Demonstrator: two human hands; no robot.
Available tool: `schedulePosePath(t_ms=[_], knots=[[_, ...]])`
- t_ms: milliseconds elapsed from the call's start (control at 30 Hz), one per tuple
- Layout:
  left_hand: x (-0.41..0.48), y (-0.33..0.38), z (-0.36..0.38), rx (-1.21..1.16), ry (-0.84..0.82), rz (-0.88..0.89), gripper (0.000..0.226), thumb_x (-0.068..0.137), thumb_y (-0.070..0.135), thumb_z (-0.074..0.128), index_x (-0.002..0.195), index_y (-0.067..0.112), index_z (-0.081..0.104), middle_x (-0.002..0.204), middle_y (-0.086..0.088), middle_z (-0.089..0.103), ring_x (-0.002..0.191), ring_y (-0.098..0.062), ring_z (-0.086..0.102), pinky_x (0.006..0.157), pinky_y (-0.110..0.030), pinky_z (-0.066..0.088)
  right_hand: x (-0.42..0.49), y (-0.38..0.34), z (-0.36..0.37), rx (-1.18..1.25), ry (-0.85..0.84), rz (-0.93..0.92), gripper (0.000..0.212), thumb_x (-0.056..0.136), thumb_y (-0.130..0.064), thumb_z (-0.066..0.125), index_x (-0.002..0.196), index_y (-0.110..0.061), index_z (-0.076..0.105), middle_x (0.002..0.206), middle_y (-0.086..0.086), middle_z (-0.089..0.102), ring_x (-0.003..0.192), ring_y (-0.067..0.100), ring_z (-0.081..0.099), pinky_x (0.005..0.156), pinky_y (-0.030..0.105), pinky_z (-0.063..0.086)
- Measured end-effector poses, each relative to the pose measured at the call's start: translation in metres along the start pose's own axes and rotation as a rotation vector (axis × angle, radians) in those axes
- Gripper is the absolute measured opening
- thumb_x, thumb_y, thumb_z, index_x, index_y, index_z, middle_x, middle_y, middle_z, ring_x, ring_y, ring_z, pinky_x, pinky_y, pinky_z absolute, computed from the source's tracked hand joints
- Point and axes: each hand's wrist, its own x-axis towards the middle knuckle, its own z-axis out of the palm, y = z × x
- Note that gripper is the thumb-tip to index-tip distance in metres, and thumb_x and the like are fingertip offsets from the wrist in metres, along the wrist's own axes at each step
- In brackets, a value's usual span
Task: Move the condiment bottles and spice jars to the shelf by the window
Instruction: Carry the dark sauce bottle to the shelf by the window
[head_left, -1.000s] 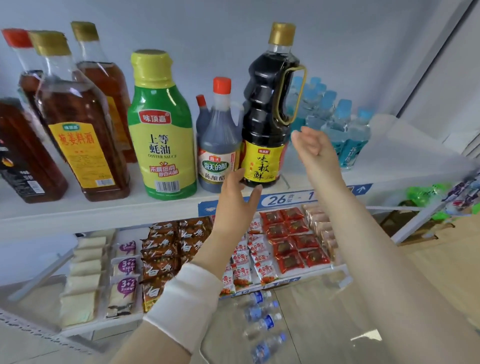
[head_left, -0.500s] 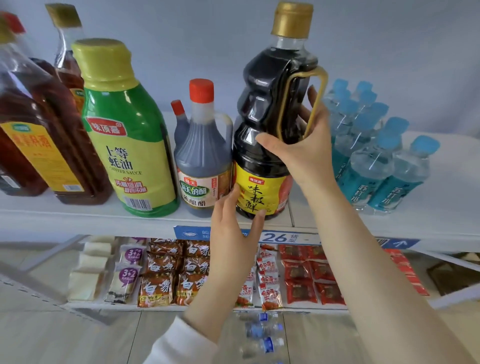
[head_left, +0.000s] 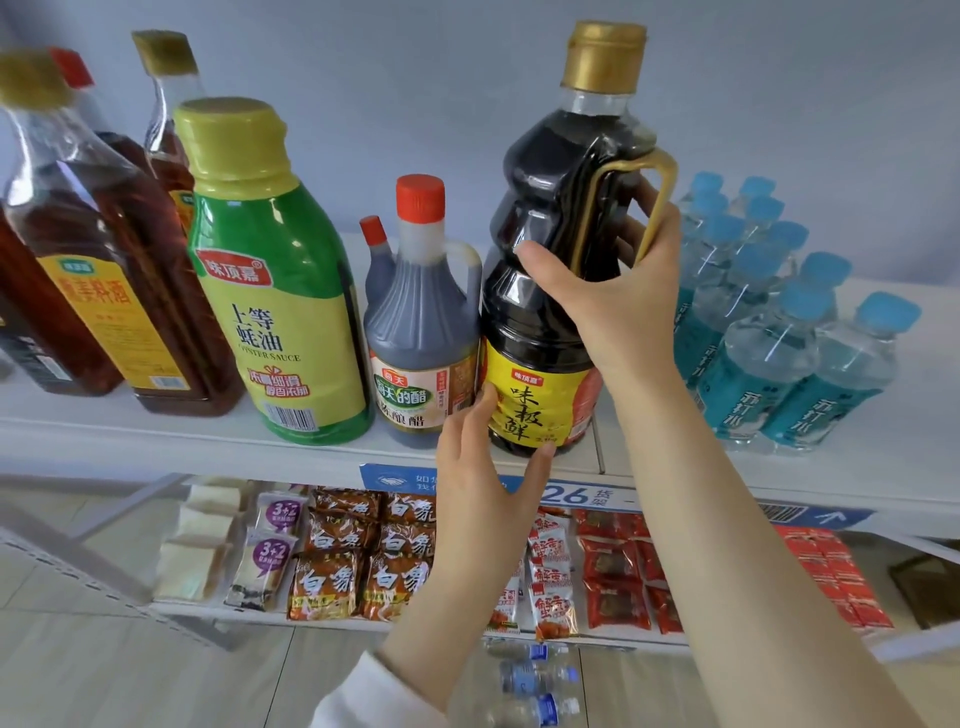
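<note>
dark gold-capped plastic sauce bottle (head_left: 524, 338) upright | handle gripped by right hand (head_left: 623, 306) | base clasped by fingers of left hand (head_left: 483, 483)

The dark bottle (head_left: 540, 332) is being crowded by the vinegar bottle (head_left: 421, 322) and water bottles (head_left: 779, 332); room is being left above.
</note>
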Motion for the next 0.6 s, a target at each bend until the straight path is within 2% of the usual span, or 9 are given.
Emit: schedulePosePath(t_ms=[100,167,267,367,433,533,600], knots=[[-0.001,0.001,0.001,-0.010,0.019,0.006,0.063,0.082,0.027,0.066,0.137,0.014,0.038,0.121,-0.002,0.047,0.115,-0.019,0.047,0.096,-0.025,0.040,0.001,0.000,-0.002,0.028,0.005,0.010,0.064,0.050,-0.050,0.078,0.102,-0.043,0.041,0.095,-0.029,0.058,0.093,-0.021,0.054,0.075,0.002,0.044],[-0.001,0.002,0.001,-0.009,0.022,0.021,0.065,0.080,0.026,0.068,0.136,0.011,0.039,0.121,-0.005,0.046,0.114,-0.021,0.048,0.096,-0.027,0.042,0.001,0.000,-0.004,0.044,0.001,0.029,0.063,0.049,-0.051,0.078,0.100,-0.044,0.043,0.098,-0.027,0.059,0.095,-0.019,0.055,0.077,0.007,0.045],[-0.001,-0.001,0.002,0.001,0.014,0.044,0.071,0.076,0.027,0.072,0.135,0.006,0.039,0.124,-0.010,0.043,0.116,-0.024,0.047,0.099,-0.031,0.043,0.002,-0.002,-0.009,0.062,-0.017,0.054,0.064,0.047,-0.050,0.079,0.101,-0.045,0.045,0.107,-0.018,0.062,0.100,-0.010,0.059,0.082,0.016,0.048],[0.000,-0.002,0.002,-0.036,-0.023,0.036,0.079,0.072,0.029,0.075,0.136,0.007,0.035,0.129,-0.010,0.039,0.122,-0.023,0.042,0.102,-0.027,0.039,0.002,-0.003,-0.016,0.072,-0.031,0.059,0.066,0.047,-0.048,0.080,0.103,-0.043,0.046,0.116,-0.007,0.062,0.109,0.005,0.060,0.096,0.033,0.049],[0.001,-0.003,0.004,-0.061,-0.054,0.033,0.085,0.070,0.028,0.078,0.138,0.009,0.031,0.133,-0.009,0.036,0.128,-0.019,0.036,0.105,-0.020,0.034,0.001,-0.003,-0.021,0.072,-0.049,0.050,0.068,0.048,-0.047,0.081,0.106,-0.040,0.046,0.118,-0.002,0.062,0.112,0.012,0.059,0.099,0.039,0.048],[0.008,-0.003,0.007,-0.086,-0.140,0.028,0.102,0.066,0.030,0.080,0.143,0.013,0.017,0.139,0.003,0.028,0.132,-0.007,0.026,0.103,-0.003,0.022,0.000,-0.003,-0.029,0.070,-0.070,0.057,0.075,0.047,-0.047,0.081,0.112,-0.037,0.045,0.120,-0.001,0.062,0.113,0.013,0.058,0.099,0.040,0.047],[0.019,-0.005,0.008,-0.102,-0.212,0.023,0.115,0.061,0.031,0.083,0.146,0.015,0.006,0.146,0.004,0.022,0.136,-0.005,0.020,0.108,-0.013,0.023,0.000,-0.003,-0.034,0.073,-0.094,0.066,0.080,0.047,-0.046,0.080,0.118,-0.032,0.045,0.121,0.001,0.061,0.114,0.014,0.058,0.100,0.040,0.046]])
